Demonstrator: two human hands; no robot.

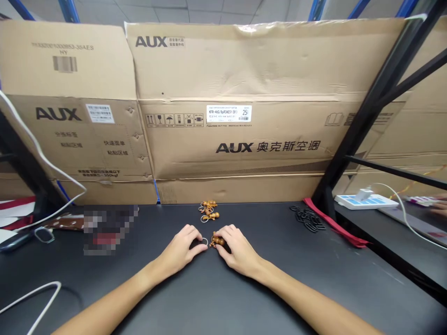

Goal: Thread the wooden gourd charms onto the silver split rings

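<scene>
My left hand [183,245] is at the metal ring [205,240] of a keychain, its thumb and index finger curled around the ring's left side. My right hand [238,249] closes on the same keychain's brown wooden gourd charm [218,240], thumb below and fingers above. Small reddish-brown beads hang by the gourd. Both hands rest low over the black table [167,302]. Just beyond them lie several more gourd keychains [211,214] with metal rings, in a small cluster.
Cardboard boxes [230,167] wall off the back. Black rings [308,218] lie at right beside a red strap [335,228] and a black metal frame [349,135]. White cables [45,158], glasses [44,235] and a blurred item [108,228] are at left. A power strip [365,201] lies at far right, near another person's hand [440,204].
</scene>
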